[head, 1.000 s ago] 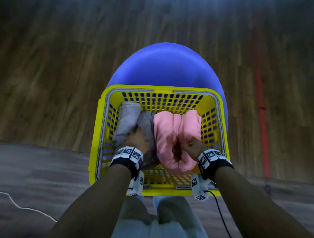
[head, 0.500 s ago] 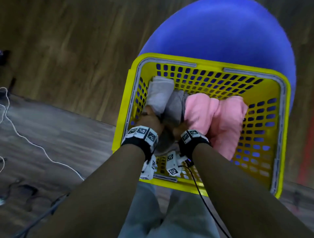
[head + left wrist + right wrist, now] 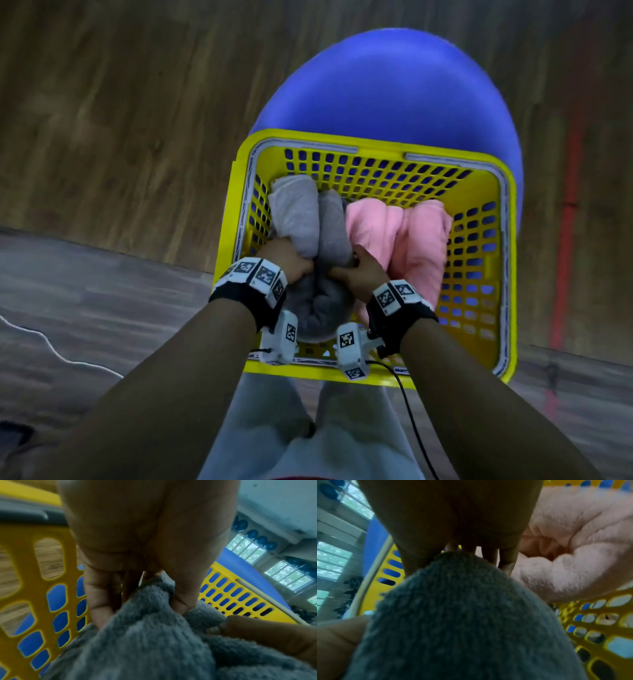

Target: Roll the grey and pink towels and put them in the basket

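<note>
The rolled grey towel (image 3: 310,219) lies along the left side of the yellow basket (image 3: 373,144), with the rolled pink towel (image 3: 404,240) beside it on the right. My left hand (image 3: 287,262) grips the near end of the grey towel (image 3: 145,642) from the left, fingers and thumb curled into the cloth. My right hand (image 3: 363,274) holds the same grey towel (image 3: 453,615) from the right, fingers over its top and thumb on its side. The pink towel (image 3: 573,547) lies just right of that hand.
The basket sits on a blue rounded seat (image 3: 387,85) above a wooden floor (image 3: 120,120). A red line (image 3: 567,222) runs along the floor at the right. A white cable (image 3: 51,349) lies at the left. My legs (image 3: 308,428) are under the basket's near rim.
My right hand left the pink towel and moved left onto the grey towel. The left hand stayed on the grey towel. The head view shifted.
</note>
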A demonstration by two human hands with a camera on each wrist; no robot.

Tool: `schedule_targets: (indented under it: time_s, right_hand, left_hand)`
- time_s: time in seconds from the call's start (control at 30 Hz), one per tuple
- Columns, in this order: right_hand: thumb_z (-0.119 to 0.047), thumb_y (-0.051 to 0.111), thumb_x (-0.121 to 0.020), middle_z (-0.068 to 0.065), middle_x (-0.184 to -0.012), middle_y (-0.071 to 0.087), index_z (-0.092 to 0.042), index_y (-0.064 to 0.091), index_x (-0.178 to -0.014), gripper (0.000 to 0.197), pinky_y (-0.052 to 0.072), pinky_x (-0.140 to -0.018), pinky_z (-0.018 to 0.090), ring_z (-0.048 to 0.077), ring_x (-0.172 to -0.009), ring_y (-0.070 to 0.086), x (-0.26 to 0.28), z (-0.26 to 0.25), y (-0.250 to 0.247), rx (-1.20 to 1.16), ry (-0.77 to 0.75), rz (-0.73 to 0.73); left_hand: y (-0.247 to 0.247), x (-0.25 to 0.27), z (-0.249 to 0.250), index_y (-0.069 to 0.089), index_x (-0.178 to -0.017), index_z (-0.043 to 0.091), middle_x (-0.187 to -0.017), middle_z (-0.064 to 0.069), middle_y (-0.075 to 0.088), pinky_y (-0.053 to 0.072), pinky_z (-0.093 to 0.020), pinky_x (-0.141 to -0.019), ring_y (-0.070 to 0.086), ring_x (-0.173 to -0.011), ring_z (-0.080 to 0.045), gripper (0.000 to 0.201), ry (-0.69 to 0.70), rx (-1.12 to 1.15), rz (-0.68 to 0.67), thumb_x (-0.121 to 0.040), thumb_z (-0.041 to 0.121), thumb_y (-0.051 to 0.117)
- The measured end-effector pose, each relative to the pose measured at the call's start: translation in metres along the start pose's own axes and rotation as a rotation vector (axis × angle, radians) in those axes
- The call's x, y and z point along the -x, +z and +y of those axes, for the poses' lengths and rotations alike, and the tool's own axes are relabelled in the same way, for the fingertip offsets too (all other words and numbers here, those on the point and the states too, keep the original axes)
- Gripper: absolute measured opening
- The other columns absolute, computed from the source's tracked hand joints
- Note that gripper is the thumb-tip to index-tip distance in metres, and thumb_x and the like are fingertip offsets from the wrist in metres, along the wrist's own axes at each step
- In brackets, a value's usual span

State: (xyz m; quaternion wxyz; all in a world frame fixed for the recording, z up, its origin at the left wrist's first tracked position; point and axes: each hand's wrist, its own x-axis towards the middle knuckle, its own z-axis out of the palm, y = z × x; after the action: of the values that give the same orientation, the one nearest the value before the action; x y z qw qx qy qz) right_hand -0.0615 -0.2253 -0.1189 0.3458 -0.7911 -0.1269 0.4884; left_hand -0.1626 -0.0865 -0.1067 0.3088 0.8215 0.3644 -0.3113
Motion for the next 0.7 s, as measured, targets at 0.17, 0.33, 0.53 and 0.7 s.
schedule_targets:
  time_s: [0.17,0.33,0.53,0.7]
  right_hand:
    - [0.001,0.075,-0.075,0.006,-0.089,0.065,-0.004,0.052,-0.117,0.048,0.049,-0.06,0.01,0.011,-0.074,0.061,0.028,-0.002,-0.036,-0.098,-0.047,0.06]
    - [-0.014,0.08,-0.074,0.016,-0.112,0.066,0.0,0.05,-0.122,0.058,0.051,-0.091,0.042,0.027,-0.102,0.063,0.035,0.019,-0.057,0.079,0.01,0.102]
    - [-0.053,0.069,-0.079,0.014,-0.117,0.063,-0.007,0.057,-0.121,0.063,0.05,-0.092,0.042,0.033,-0.106,0.06,0.031,0.039,-0.061,0.526,0.096,-0.084]
    - [-0.043,0.062,-0.088,0.018,-0.115,0.066,-0.006,0.064,-0.118,0.047,0.048,-0.094,0.041,0.031,-0.106,0.062,0.034,0.036,-0.07,0.604,0.049,-0.14]
  left_hand:
    - [0.0,0.015,0.017,0.059,-0.089,0.016,-0.096,-0.008,0.063,0.043,-0.027,-0.072,0.061,-0.088,-0.027,0.028,0.076,0.151,0.012,-0.077,0.04,0.057]
    - [0.015,0.006,0.041,0.059,-0.092,0.018,-0.097,-0.008,0.062,0.043,-0.028,-0.066,0.06,-0.084,-0.031,0.025,0.126,0.101,-0.003,-0.073,0.032,0.067]
    - [0.05,-0.007,0.032,0.056,-0.125,0.013,-0.126,-0.012,0.057,0.048,-0.038,-0.094,0.058,-0.113,-0.031,0.031,0.123,-0.02,0.015,-0.096,0.025,0.05]
    - [0.038,-0.003,0.02,0.052,-0.129,0.006,-0.126,-0.014,0.059,0.043,-0.029,-0.09,0.057,-0.116,-0.029,0.044,0.042,0.029,0.004,-0.09,0.023,0.061]
